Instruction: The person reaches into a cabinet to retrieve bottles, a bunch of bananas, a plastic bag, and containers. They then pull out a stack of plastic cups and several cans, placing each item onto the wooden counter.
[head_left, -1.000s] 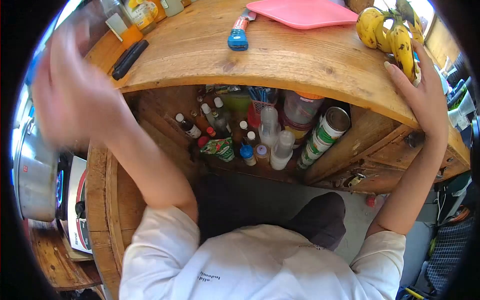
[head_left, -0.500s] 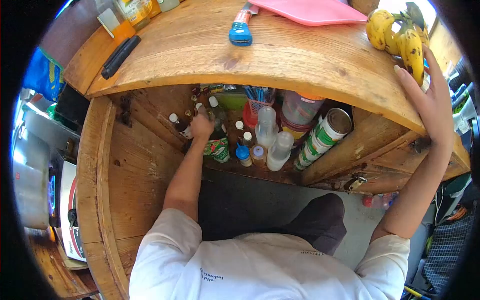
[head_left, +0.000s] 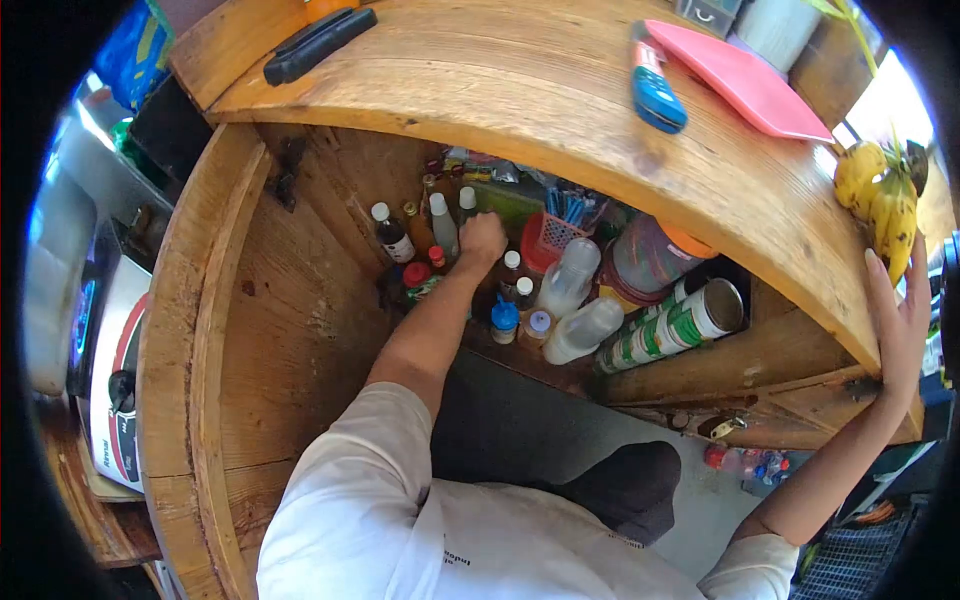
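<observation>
My left hand (head_left: 484, 238) reaches into an open wooden cabinet, beside a white-capped bottle (head_left: 467, 205) and right of a clear bottle with a white cap (head_left: 443, 225). Its fingers point away and are mostly hidden, so a grip cannot be made out. Farther left stands a dark bottle with a white cap (head_left: 392, 234). Small bottles, one with a blue lid (head_left: 504, 318), are just right of the forearm. My right hand (head_left: 900, 310) rests at the right edge of the wooden top (head_left: 560, 110), fingers spread below the bananas (head_left: 890, 212).
On the top lie a blue-handled knife (head_left: 657, 97), a pink tray (head_left: 735, 80) and a black object (head_left: 318, 45). Inside the cabinet are clear bottles (head_left: 583, 330), a pink basket (head_left: 560, 232) and a green-white can (head_left: 690, 325). The open door (head_left: 205, 330) stands left; a stove (head_left: 115, 385) is beyond.
The view has shifted, so the tabletop items sit farther right. My left hand has moved right, away from the bottles at the cabinet's left. My right hand stays at the edge near the bananas.
</observation>
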